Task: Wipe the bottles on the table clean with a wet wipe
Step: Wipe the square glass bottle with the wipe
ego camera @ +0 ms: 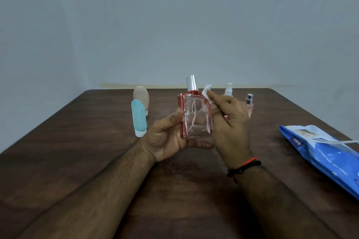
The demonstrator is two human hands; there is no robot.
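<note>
My left hand (167, 137) holds a clear rectangular bottle (195, 116) with pink edges and a silver cap upright above the brown table (77, 161). My right hand (229, 122) pinches a small white wet wipe (206, 91) against the bottle's upper right side. A teal squeeze bottle (138, 117) stands cap down to the left, with a beige one (141, 96) behind it. A white pump bottle (228, 89) and a small pink spray bottle (249, 105) stand behind my right hand, partly hidden.
A blue pack of wet wipes (320, 153) lies at the table's right edge, its flap lifted. A grey wall rises right behind the table's far edge.
</note>
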